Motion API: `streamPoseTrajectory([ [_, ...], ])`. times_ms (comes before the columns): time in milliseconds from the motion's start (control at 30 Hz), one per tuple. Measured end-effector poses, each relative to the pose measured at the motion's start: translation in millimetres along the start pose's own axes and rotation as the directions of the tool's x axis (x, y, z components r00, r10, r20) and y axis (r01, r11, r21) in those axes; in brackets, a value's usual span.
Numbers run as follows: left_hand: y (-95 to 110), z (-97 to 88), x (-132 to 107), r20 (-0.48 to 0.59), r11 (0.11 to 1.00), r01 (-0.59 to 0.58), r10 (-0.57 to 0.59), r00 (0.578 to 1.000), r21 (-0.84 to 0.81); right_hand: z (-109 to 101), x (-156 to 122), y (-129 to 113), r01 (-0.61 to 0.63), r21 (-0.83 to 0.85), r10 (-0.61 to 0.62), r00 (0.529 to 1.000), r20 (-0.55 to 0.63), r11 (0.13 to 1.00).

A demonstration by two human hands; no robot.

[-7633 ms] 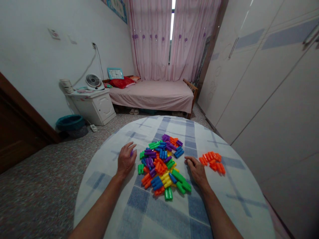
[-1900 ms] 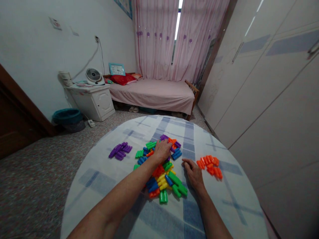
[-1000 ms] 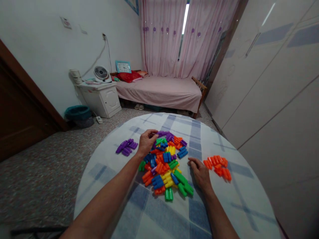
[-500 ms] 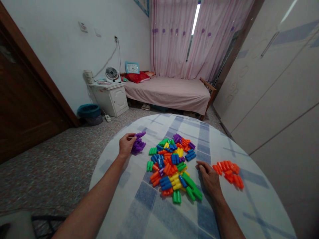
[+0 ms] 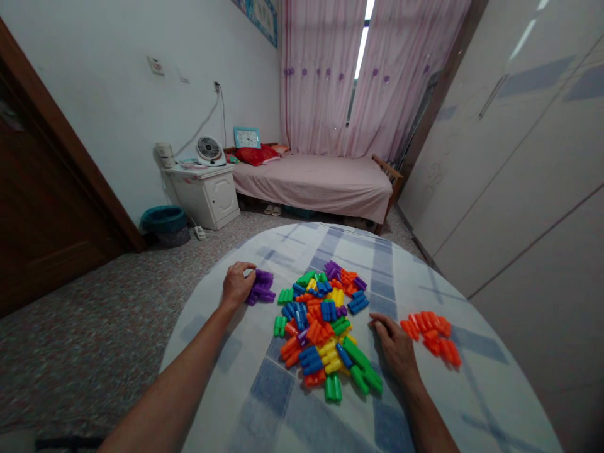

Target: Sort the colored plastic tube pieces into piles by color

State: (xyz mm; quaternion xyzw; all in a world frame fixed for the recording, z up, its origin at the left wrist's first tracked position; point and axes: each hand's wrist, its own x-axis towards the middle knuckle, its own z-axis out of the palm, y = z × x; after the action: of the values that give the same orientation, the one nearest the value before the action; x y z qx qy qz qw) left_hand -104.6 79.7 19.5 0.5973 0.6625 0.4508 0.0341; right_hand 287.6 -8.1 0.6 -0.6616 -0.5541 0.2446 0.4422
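Observation:
My left hand (image 5: pixel 238 285) is at the left of the table, its fingers bent and closed at the near end of purple plastic building blocks (image 5: pixel 262 287) lying in a small bunch. The fingertips are partly hidden behind the blocks. A mixed heap of orange, blue, yellow, green and purple building blocks (image 5: pixel 325 330) fills the middle. Just right of that heap, my right hand (image 5: pixel 395 345) rests on the cloth, fingers loosely stretched and holding nothing. Beyond it lies a separate group of orange building blocks (image 5: pixel 431 333).
The round table wears a blue-and-white checked cloth (image 5: pixel 264 415). Behind it stand a bed (image 5: pixel 321 179), a white cabinet (image 5: pixel 219 195) with a fan (image 5: pixel 210 151), and a bin (image 5: pixel 165 223). A tall wardrobe (image 5: pixel 519 163) is on the right.
My left hand has lowered a purple block, which was raised and tilted, onto the other purple ones. My right hand stays about where it was. The view has tilted slightly up.

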Motion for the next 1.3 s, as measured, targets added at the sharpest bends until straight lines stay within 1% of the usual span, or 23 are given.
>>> streamPoseTrajectory([
  [100, -0.2, -0.2, -0.9, 0.023, 0.997, -0.055, 0.054, 0.998, 0.048, 0.2, 3.3, 6.8, 0.009, -0.003, -0.009, 1.000, 0.024, 1.000],
  [167, -0.1, -0.6, -1.8, 0.037, 0.985, -0.127, 0.123, 0.992, 0.117, 0.5, 4.7, 11.6, 0.033, -0.005, -0.033, 0.999, 0.027, 0.999],
  [300, 3.2, -1.1, -5.6, 0.036, 0.932, -0.300, 0.299, 0.954, 0.205, 2.6, 5.4, 18.8, 0.072, -0.001, -0.072, 0.997, 0.022, 0.997],
  [467, 12.4, -0.4, -21.1, 0.063, 0.865, -0.459, 0.456, 0.888, 0.204, 5.5, 5.4, 22.4, 0.083, 0.029, -0.084, 0.996, 0.006, 0.996],
  [533, 18.2, -1.5, -32.0, 0.062, 0.856, -0.488, 0.485, 0.872, 0.171, 5.2, 5.1, 22.0, 0.080, 0.021, -0.080, 0.997, 0.012, 0.997],
  [567, 21.6, -2.7, -38.5, 0.056, 0.859, -0.488, 0.485, 0.873, 0.154, 4.6, 4.8, 21.4, 0.074, 0.013, -0.074, 0.997, 0.017, 0.997],
  [633, 28.7, -6.3, -52.7, 0.046, 0.879, -0.460, 0.458, 0.888, 0.125, 3.0, 3.5, 19.0, 0.057, -0.002, -0.057, 0.998, 0.032, 0.998],
  [700, 35.1, -10.8, -67.6, 0.062, 0.908, -0.409, 0.404, 0.912, 0.092, 1.4, 1.8, 14.8, 0.036, -0.010, -0.035, 0.998, 0.044, 0.999],
  [833, 40.5, -16.7, -95.2, 0.135, 0.971, -0.240, 0.236, 0.962, 0.018, 0.5, -0.4, 4.2, -0.018, -0.012, 0.018, 1.000, 0.022, 1.000],
  [933, 40.3, -15.9, -112.2, 0.179, 0.992, -0.121, 0.124, 0.976, -0.027, 1.0, -1.2, -1.0, -0.036, -0.009, 0.036, 0.999, 0.011, 0.999],
  [1033, 42.2, -11.7, -124.6, 0.232, 0.998, -0.007, 0.022, 0.972, -0.063, 0.9, -1.8, -2.3, -0.027, -0.006, 0.027, 1.000, 0.003, 1.000],
  [1100, 45.5, -8.2, -129.4, 0.279, 0.992, 0.069, -0.039, 0.960, -0.102, 0.6, -2.0, -2.2, -0.026, -0.005, 0.026, 1.000, 0.000, 1.000],
  [1200, 52.3, -2.2, -130.9, 0.361, 0.975, 0.127, -0.054, 0.931, -0.181, 0.2, -2.3, -1.9, -0.038, 0.005, 0.038, 0.999, 0.007, 0.999],
  [1300, 58.9, 5.8, -127.4, 0.396, 0.964, 0.153, -0.055, 0.917, -0.220, 0.2, -2.4, -2.0, -0.044, 0.000, 0.044, 0.999, 0.007, 0.999],
])
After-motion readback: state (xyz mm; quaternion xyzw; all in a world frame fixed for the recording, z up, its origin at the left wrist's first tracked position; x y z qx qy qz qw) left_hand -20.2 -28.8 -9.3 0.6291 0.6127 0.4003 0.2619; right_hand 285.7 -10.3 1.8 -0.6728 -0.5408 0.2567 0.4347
